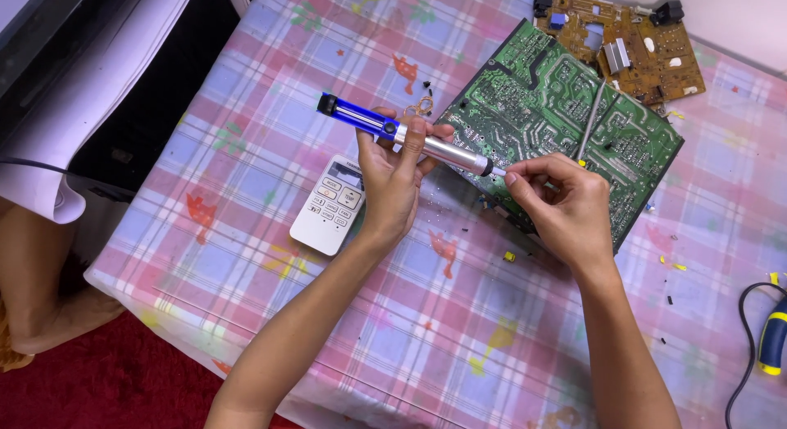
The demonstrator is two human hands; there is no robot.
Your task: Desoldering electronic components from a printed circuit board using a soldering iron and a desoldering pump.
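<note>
Above the worktop (246,257) | left hand (392,183) fingers clamped on blue desoldering pump (410,136) | right hand (566,203) fingers pinched together at pump tip, over green circuit board (541,93)

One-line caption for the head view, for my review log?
Left hand grips a blue-and-silver desoldering pump; right hand pinches its tip beside a green circuit board.

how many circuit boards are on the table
2. A large green printed circuit board lies solder side up under the hands. A smaller brown circuit board with components lies beyond it at the far edge, partly cropped. More could be out of frame.
</note>
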